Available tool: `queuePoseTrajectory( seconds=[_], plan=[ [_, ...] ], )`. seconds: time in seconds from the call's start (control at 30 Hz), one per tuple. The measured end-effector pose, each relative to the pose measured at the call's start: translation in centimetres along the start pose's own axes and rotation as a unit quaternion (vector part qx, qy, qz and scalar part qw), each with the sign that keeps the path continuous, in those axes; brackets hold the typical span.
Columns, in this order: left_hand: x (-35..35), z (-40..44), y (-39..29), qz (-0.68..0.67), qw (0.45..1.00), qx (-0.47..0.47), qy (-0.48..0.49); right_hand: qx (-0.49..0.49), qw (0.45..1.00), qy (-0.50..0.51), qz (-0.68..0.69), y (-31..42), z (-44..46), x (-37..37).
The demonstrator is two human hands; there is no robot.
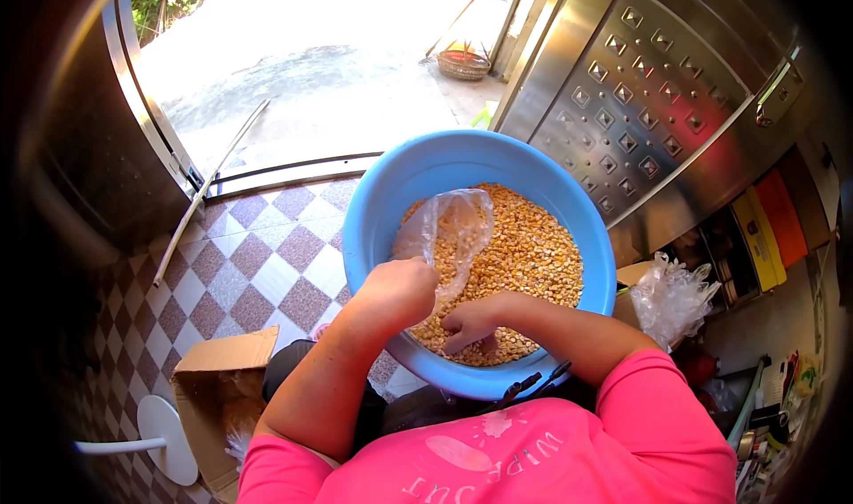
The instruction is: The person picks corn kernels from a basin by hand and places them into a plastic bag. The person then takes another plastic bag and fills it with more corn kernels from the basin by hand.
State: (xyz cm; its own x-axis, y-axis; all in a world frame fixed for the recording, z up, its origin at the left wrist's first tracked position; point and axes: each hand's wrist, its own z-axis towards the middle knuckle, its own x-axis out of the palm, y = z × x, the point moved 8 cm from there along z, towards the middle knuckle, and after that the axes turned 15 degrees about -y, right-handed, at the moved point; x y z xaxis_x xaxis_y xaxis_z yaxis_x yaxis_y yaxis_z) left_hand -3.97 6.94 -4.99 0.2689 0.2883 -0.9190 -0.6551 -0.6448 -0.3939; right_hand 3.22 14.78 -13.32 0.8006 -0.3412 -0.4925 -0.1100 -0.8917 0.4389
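Note:
A blue plastic tub (373, 193) stands in front of me, holding loose yellow corn kernels (533, 246). My left hand (404, 291) is closed on the rim of a clear plastic bag (462, 206) above the kernels. The bag's mouth gapes, and its far side rests against the corn. Over the near part of the tub, my right hand (471, 325) reaches down into the kernels beside the bag. Its visible fingers are bent and spread apart, with some fingertips hidden in the corn.
To the right are a metal door (622, 104) and a bunch of clear plastic bags (673, 300). An open cardboard box (200, 406) and a white round base (169, 442) are at lower left. A pole (209, 189) crosses the doorway sill; a basket (464, 64) sits outside.

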Motion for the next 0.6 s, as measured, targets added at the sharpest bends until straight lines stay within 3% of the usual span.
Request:
queuePoseTrajectory(
  seconds=[0.27,0.47,0.53,0.6],
  plan=[
    [0.1,0.0,0.0,-0.001,1.0,0.002,0.001,-0.072,0.996,0.047,0.032,-0.8,0.8,0.4],
    [0.2,0.0,0.1,0.006,1.0,0.007,-0.007,-0.07,0.959,-0.011,0.274,-1.1,-1.1,-4.2],
    [0.3,0.1,0.2,0.002,1.0,0.001,-0.003,-0.037,0.882,-0.079,0.464,-2.0,-0.8,-6.0],
    [0.3,0.1,0.1,0.004,1.0,0.002,0.001,-0.043,0.857,-0.089,0.506,-2.2,-0.3,-6.5]
  ],
)
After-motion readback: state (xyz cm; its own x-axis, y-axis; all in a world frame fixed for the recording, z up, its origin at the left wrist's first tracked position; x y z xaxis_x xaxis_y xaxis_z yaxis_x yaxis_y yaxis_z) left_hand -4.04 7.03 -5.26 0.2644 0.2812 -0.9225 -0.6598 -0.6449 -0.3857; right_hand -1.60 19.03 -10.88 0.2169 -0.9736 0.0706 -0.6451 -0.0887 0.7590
